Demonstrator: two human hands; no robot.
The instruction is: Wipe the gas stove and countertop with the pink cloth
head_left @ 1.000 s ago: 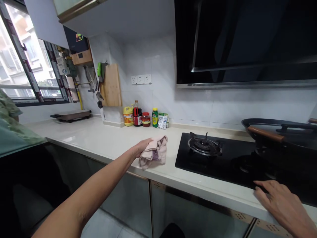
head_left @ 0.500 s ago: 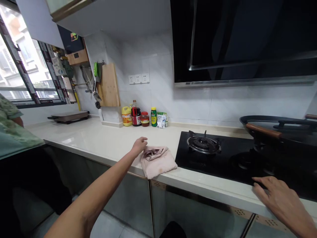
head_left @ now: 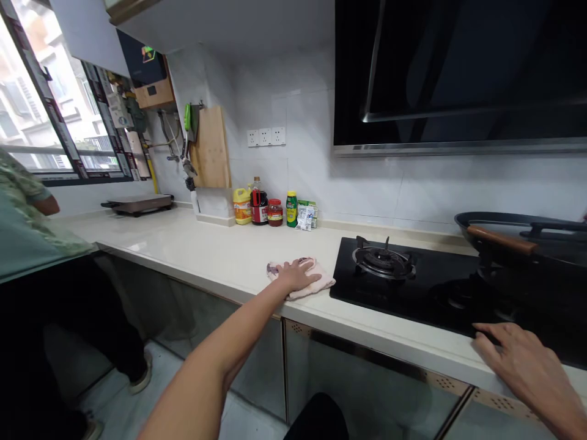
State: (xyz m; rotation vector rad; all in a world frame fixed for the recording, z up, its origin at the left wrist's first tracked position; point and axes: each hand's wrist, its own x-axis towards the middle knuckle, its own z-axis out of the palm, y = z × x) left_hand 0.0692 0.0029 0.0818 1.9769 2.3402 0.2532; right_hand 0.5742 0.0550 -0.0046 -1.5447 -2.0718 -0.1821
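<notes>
My left hand (head_left: 297, 276) lies on top of a folded pale pink cloth (head_left: 315, 288), fingers spread flat over it. The cloth rests on the white counter (head_left: 202, 253), just left of the black gas cooktop (head_left: 351, 290). Part of it is hidden under the palm. At the cooktop's front edge on the right rests my right hand (head_left: 527, 357), its thumb apart from the fingers and nothing seen in it.
A lidded wok (head_left: 499, 244) stands on the right burner. By the wall are a yellow jug (head_left: 241, 206), a dark sauce bottle (head_left: 259, 208), a red-lidded jar (head_left: 275, 214) and a green bottle (head_left: 291, 211). Another person (head_left: 41, 238) stands at left. A range hood (head_left: 458, 73) hangs above.
My left hand has come down from beside the cloth onto it, and the cloth is flatter and shifted slightly. The right hand stays at the cooktop edge. The view has shifted a little.
</notes>
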